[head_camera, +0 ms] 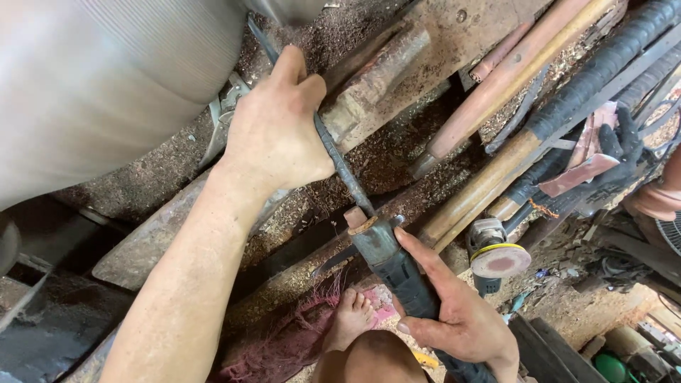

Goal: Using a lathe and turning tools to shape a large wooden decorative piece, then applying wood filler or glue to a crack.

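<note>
From where I watch, a broad pale ribbed metal cylinder (106,78) fills the upper left, and under it I see rusty beams (425,50) thick with sawdust and shavings. To the right, several long wooden handles (511,71) lie slanting beside black wrapped bars (610,60), with a dark glove (624,145) draped near them and a small grinder with a reddish disc (500,259) just below. At the bottom I make out a bare foot (351,315) on a pink frayed rag (379,298), and a green round object (610,365) in the far right corner.
</note>
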